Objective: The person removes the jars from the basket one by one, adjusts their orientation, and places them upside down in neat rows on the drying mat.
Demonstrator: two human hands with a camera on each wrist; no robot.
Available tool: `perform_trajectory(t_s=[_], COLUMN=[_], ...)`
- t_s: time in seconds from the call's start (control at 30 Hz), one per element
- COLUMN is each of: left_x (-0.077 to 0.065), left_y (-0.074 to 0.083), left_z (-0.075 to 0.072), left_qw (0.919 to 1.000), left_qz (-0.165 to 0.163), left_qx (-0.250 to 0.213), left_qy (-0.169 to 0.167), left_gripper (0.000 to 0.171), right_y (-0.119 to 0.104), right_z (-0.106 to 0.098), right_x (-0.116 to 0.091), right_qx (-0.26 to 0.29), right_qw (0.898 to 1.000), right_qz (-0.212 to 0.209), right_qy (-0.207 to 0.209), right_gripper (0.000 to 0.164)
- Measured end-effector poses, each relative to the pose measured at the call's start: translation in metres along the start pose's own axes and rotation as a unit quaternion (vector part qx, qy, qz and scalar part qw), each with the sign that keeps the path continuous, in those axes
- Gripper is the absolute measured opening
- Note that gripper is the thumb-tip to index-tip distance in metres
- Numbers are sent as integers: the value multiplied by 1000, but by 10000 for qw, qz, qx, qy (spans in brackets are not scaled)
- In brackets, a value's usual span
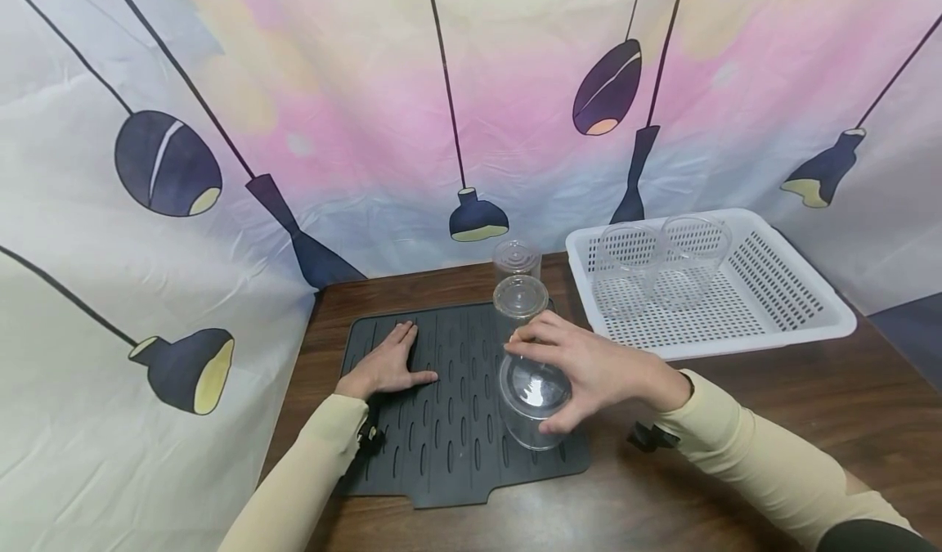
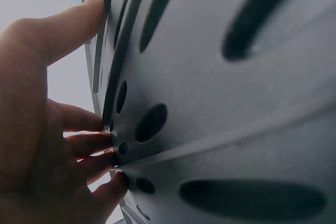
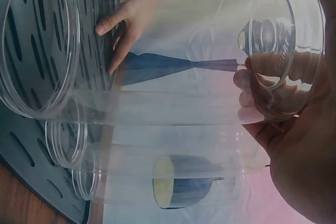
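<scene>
My right hand [image 1: 589,364] grips a clear plastic cup [image 1: 535,409] round its base. The cup is upside down, its rim at the front right part of a dark grey slotted drying mat [image 1: 449,454]. In the right wrist view, my fingers curl about the base of this cup [image 3: 294,77], and its wide rim lies against the mat. Behind it, two more clear cups [image 1: 519,290] [image 1: 518,258] stand inverted in a row. My left hand [image 1: 386,364] rests on the left side of the mat, fingers straight and thumb spread; the left wrist view shows fingertips touching its surface [image 2: 236,103].
A white perforated basket [image 1: 802,323] stands at the back right, holding two clear cups [image 1: 625,278] [image 1: 692,270] side by side. Everything is on a brown wooden table [image 1: 625,503]. A cloth backdrop [image 1: 353,110] printed with lamps hangs behind and to the left.
</scene>
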State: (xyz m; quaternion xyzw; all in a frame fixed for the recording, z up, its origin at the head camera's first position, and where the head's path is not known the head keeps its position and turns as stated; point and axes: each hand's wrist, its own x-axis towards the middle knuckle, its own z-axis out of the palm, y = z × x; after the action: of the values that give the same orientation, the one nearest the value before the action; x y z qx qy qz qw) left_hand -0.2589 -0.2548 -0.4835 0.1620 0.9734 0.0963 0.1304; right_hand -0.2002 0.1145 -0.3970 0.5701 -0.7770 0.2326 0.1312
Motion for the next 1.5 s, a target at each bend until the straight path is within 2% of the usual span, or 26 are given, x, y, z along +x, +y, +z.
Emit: perform_trajectory(t_s=[0.17, 1.0, 1.5], left_x=[-1, -1, -2], left_y=[0, 0, 1], left_z=[0, 0, 1], left_qw=[10000, 10000, 10000], left_qz=[-38, -26, -49], left_qx=[-25, -5, -61], left_qy=[-16, 21, 44], left_gripper=[106, 106, 105], right_y=[0, -3, -4], right_z=[2, 1, -3], right_x=[-1, -3, -4], right_qx=[-82, -107, -37], right_qw=[9997, 9985, 9992], right_qz=[143, 372, 286], right_qy=[-158, -383, -290], right_gripper=[93, 102, 97])
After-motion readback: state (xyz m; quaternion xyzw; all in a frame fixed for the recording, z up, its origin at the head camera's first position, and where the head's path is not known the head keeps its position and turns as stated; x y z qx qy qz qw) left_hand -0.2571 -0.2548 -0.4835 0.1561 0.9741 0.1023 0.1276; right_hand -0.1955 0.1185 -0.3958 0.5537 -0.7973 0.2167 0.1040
